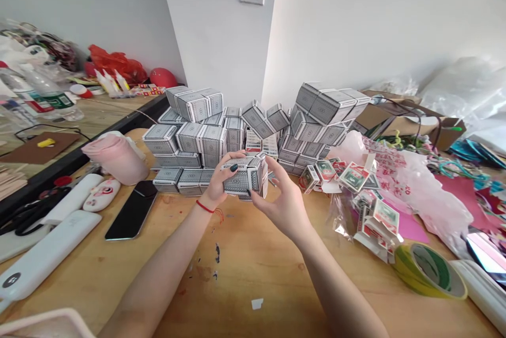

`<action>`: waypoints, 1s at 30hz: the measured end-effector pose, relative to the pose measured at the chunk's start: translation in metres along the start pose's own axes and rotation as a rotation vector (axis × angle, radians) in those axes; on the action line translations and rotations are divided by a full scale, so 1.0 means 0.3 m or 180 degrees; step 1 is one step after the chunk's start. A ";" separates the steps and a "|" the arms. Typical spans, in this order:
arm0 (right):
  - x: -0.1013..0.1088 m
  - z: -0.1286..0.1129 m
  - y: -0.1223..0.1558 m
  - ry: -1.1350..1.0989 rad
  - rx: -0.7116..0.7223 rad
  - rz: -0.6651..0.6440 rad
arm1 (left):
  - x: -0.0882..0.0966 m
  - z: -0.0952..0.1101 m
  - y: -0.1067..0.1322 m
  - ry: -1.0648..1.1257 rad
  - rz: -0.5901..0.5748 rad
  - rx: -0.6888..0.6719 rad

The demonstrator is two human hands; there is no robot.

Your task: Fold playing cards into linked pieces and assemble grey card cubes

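In front of the stack (202, 137), my left hand (217, 184) and looser right hand (285, 206) clasp boxes (239, 183), seemingly for aligning; next needs, I think, even pressure

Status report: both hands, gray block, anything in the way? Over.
Left hand, right hand: both holding gray block. Gray stacks behind it. White scrap nearer, apart from hands.

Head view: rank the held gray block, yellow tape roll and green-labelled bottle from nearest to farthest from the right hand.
1. Held gray block: against the right hand.
2. Yellow tape roll: right side, on the table.
3. Green-labelled bottle: far left.
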State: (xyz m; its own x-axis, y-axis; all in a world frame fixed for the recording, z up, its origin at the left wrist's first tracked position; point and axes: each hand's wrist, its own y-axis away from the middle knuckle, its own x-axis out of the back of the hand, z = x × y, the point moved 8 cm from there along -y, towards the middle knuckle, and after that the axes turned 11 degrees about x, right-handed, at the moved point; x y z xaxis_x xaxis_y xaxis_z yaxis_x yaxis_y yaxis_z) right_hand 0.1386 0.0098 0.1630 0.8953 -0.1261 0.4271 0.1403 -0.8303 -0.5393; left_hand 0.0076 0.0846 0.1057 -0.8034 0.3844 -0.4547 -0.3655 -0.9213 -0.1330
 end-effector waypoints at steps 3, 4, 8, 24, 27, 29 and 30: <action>-0.001 -0.062 0.003 0.0522 0.0558 -0.0166 | 0.004 -0.004 -0.001 -0.0137 0.0030 0.0056; -0.004 -0.070 0.004 0.0629 0.0630 -0.0254 | 0.004 -0.005 -0.001 -0.0200 0.0033 0.0075; -0.006 -0.066 0.003 0.0801 0.0594 -0.0521 | -0.002 -0.007 -0.001 -0.0329 -0.0010 0.0111; -0.014 -0.069 0.001 0.1017 0.0770 -0.0891 | -0.018 -0.042 -0.008 -0.0184 -0.0288 0.0401; -0.017 -0.069 0.002 0.1046 0.0778 -0.0933 | -0.020 -0.041 -0.008 -0.0234 -0.0271 0.0382; -0.018 -0.068 0.004 0.1043 0.0773 -0.0933 | -0.022 -0.041 -0.008 -0.0259 -0.0278 0.0380; -0.019 -0.067 0.004 0.1034 0.0774 -0.0932 | -0.021 -0.042 -0.008 -0.0263 -0.0282 0.0386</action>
State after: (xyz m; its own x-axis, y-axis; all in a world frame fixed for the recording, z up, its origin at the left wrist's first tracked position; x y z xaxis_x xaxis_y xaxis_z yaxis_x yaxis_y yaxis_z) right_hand 0.1252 -0.0016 0.1746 0.6312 -0.1014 0.7689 0.4952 -0.7103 -0.5002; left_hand 0.0196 0.0837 0.0979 -0.7996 0.4719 -0.3714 -0.4867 -0.8715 -0.0597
